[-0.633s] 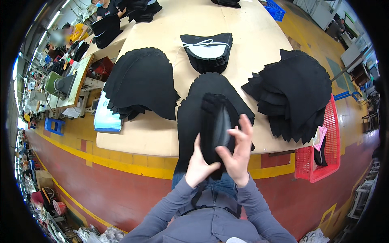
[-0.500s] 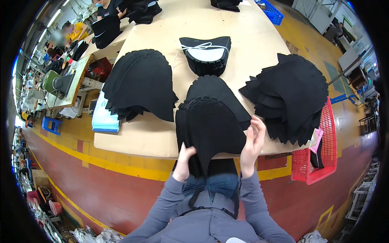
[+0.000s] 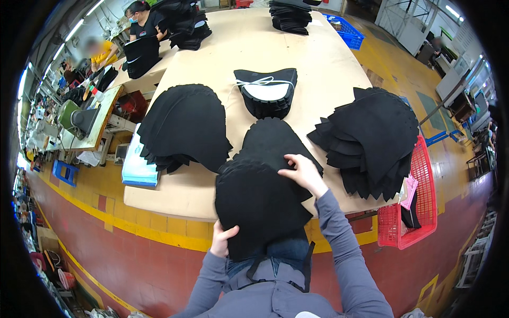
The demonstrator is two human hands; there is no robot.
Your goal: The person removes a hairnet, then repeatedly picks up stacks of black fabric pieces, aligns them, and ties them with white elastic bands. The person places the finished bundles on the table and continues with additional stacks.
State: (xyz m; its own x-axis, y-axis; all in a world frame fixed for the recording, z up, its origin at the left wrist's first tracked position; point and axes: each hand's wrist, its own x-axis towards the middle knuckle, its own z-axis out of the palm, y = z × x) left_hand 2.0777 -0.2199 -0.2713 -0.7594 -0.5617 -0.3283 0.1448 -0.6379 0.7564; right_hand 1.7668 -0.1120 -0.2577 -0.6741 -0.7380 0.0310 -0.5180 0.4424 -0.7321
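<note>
My left hand (image 3: 222, 239) grips the lower left edge of a stack of black fabric pieces (image 3: 257, 204), its thumb lying on top. The stack has a rounded, notched far edge and hangs over the table's near edge, in front of my body. Over its right side reaches my right hand (image 3: 304, 174), thumb and fingers apart, close to the pieces' edge; whether it touches them I cannot tell. Just beyond, partly covered, lies another black pile (image 3: 273, 137) of the same rounded shape.
Fanned black piles lie left (image 3: 185, 124) and right (image 3: 374, 140) on the table (image 3: 228, 50). A bundle (image 3: 266, 94) tied with white cord sits farther back. A red basket (image 3: 424, 196) stands by the right edge, a blue-covered stack (image 3: 139, 167) at left. Co-workers sit far left.
My left hand has drawn the upper black stack toward me and left, farther off the table. My right hand has moved from its lower right edge up and left over the pieces.
</note>
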